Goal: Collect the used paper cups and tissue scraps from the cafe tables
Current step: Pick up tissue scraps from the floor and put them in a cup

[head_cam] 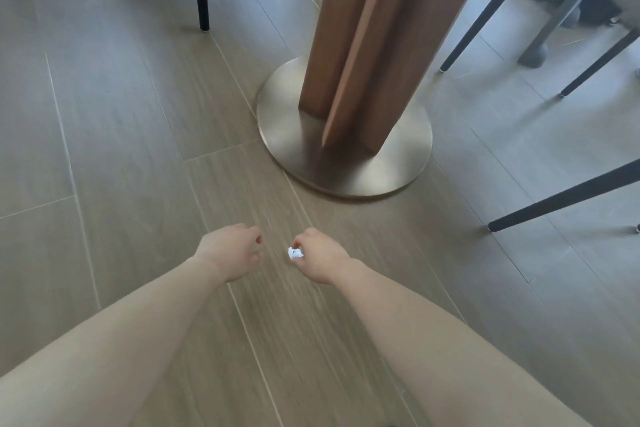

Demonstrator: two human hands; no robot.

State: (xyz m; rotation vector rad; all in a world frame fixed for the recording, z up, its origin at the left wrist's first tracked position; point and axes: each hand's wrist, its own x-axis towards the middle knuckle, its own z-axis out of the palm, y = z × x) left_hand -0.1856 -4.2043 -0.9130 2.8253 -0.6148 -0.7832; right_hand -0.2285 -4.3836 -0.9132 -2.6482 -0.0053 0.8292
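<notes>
White crumpled tissue scrap (295, 253) pinched by right hand (320, 258); left hand (230, 251) loosely curled.

I am wearing the one camera on my head, and it is looking forward and steeply down at the floor (121, 149), near enough for my arms to be reaching it. My forearms are entering from 5 and 7 o'clock, my left hand (230, 251) and right hand (320, 258) lying just below centre. The table pedestal (346, 45) is rising at 12 o'clock and a chair leg (554, 199) is slanting in at 3 o'clock.
</notes>
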